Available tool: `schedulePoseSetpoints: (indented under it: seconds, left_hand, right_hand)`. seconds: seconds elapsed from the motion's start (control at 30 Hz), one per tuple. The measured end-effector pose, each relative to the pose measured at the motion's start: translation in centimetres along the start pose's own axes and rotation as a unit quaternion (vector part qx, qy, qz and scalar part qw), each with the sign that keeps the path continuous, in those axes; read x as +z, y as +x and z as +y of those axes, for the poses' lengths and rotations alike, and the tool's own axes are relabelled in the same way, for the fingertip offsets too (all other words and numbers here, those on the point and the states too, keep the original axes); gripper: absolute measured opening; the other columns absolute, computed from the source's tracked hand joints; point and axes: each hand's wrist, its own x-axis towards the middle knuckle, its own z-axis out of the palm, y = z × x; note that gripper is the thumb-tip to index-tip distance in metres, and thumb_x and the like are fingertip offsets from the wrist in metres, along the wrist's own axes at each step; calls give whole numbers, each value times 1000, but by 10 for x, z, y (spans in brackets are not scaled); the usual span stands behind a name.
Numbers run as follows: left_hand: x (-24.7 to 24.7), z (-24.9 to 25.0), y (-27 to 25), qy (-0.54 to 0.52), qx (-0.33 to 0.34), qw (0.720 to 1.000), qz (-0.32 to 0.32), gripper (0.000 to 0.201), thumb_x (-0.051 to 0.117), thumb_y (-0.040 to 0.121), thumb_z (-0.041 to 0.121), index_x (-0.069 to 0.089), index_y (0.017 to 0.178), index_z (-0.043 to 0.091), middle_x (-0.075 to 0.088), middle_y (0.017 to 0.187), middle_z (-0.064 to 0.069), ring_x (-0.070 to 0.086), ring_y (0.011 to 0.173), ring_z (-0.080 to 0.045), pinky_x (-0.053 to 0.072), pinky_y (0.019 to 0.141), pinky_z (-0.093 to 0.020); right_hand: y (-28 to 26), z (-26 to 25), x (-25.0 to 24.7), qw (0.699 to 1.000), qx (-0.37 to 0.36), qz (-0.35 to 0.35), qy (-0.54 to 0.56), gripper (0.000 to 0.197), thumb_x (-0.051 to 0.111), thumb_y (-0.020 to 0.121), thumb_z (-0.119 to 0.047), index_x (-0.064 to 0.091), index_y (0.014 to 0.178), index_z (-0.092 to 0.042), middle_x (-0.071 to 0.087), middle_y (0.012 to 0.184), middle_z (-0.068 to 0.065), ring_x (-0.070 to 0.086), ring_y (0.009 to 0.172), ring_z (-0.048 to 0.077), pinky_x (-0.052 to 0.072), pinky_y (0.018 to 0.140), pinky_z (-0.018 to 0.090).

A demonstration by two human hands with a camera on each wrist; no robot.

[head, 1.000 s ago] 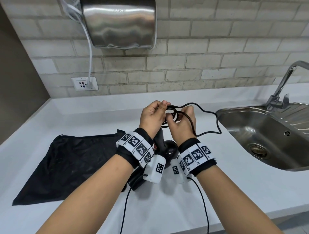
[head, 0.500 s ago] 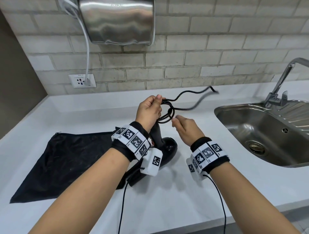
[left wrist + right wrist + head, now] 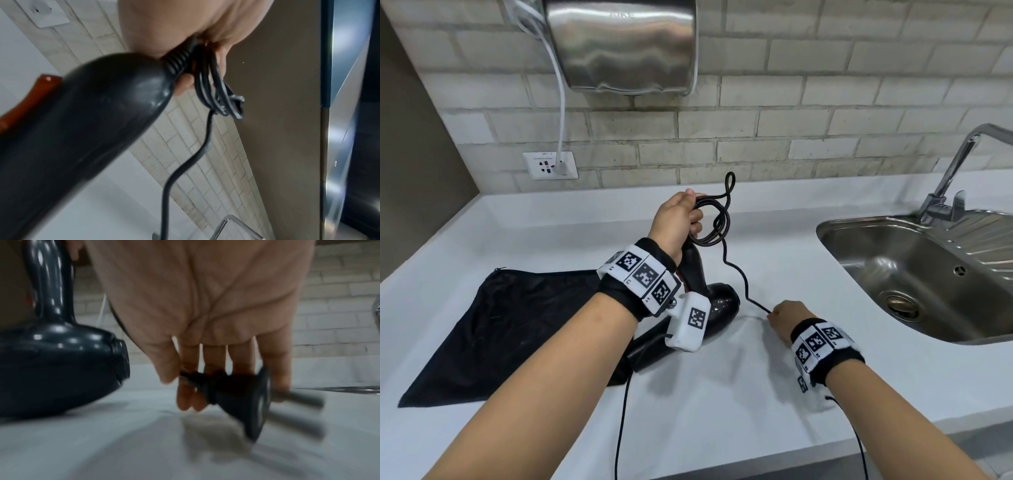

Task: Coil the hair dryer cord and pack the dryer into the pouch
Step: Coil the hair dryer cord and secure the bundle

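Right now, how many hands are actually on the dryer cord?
2. The left hand grips the coiled loops of cord above the dryer handle; the right hand pinches the plug end low over the counter.

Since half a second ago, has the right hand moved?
Yes. The right hand has dropped from beside the coil toward the near counter edge, away from the wall socket.
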Motion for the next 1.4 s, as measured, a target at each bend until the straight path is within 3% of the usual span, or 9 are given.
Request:
schedulePoseSetpoints:
  seconds: [0.13,0.3,0.43,0.53,0.67,0.97,1.1,1.2,1.4]
  left_hand:
    - [7,-1,-6,12,13,1000,16,28,38,97,19,51,73,15,33,31,14,26,28,-3,20,38,-14]
    - [9,-5,-7,29,26,999,31,29,41,96,23,50,70,16,30,30,13,22,29,-2,19,36,-14]
    - [8,-5,-9,31,28,999,24,31,43,95,30,49,68,18,28,32,14,20,31,-2,18,38,-16]
    - [6,-4,-10,22,23,1000,5,32,43,95,31,45,66,20,26,33,14,19,32,-3,16,42,-19]
    - [6,-3,-14,19,21,999,-18,28,41,96,29,48,71,16,26,33,15,19,33,-2,16,43,-18]
    - [12,-3,-22,34,20,999,-3,37,62,85,19,40,55,19,33,32,14,18,30,-2,17,36,-16]
    - [13,-3,-21,36,28,999,15,38,64,83,18,40,53,19,36,49,4,19,30,-3,18,35,-17]
    - [12,-4,-20,22,27,999,13,38,63,84,19,39,55,19,35,42,9,19,30,-3,19,34,-16]
    - [10,-2,-20,0,23,1000,-4,35,60,86,18,40,57,19,28,33,15,18,30,-2,19,32,-15]
  right_hand:
    - [-6,-12,-15,989,-69,95,93,32,49,89,-30,53,120,-20,57,124,7,52,114,26,41,99,38]
    - [-44,-54,-51,884,-303,108,340,39,55,87,-10,49,125,-20,57,108,-3,51,101,11,38,80,21]
    - [-50,-73,-58,823,-338,152,430,14,53,87,-7,63,94,-14,63,77,-4,55,70,-9,42,70,15]
    - [-40,-67,-57,863,-274,181,385,14,56,87,-15,69,86,-12,65,73,3,52,56,-2,39,58,9]
    - [-14,-41,-46,949,-165,142,229,16,58,84,-20,72,85,-13,71,91,10,62,85,25,49,81,30]
    - [-25,-41,-50,975,-141,125,118,21,53,88,-23,65,105,-19,67,111,4,59,103,26,43,95,35]
    - [-40,-55,-56,878,-310,138,338,22,53,89,-11,60,110,-9,65,100,1,58,98,15,44,90,28]
    - [-43,-62,-59,809,-366,140,437,11,49,89,-3,60,92,-2,62,73,-1,60,70,2,45,80,29]
    - [-36,-69,-51,757,-384,111,517,16,52,87,3,58,101,8,64,89,5,60,76,-7,48,81,15]
